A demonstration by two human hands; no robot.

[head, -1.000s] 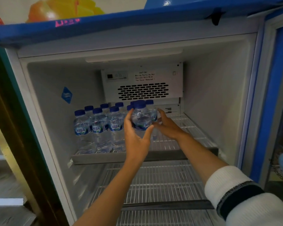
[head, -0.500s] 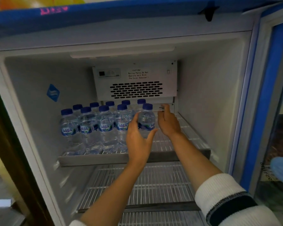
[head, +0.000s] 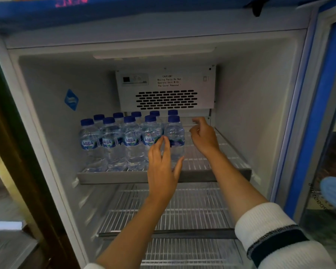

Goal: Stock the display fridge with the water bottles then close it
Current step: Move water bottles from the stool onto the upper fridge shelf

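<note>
Centre frame, on upper shelf (head: 163, 176), we count ten water bottles (head: 131, 141); left hand (head: 164, 171), right hand (head: 203, 135) loose-fingered, holding nothing; shelf space right unfilled; fridge door (head: 326, 105) unclosed.

The water bottles (head: 131, 141) in the middle left of the frame are clear plastic with dark blue caps and blue labels lettered in white. The fridge interior (head: 250, 105) around them is pale grey-white, its wire shelf (head: 208, 160) white with a grey metal front edge. A blue diamond sticker (head: 71, 99) sits on the wall at left. The vent panel (head: 166, 88) at centre is white with rows of black slots. The door frame (head: 314, 121) at right is bright blue. My sleeve cuff (head: 273, 233), lower right, is white with a dark navy band.
</note>
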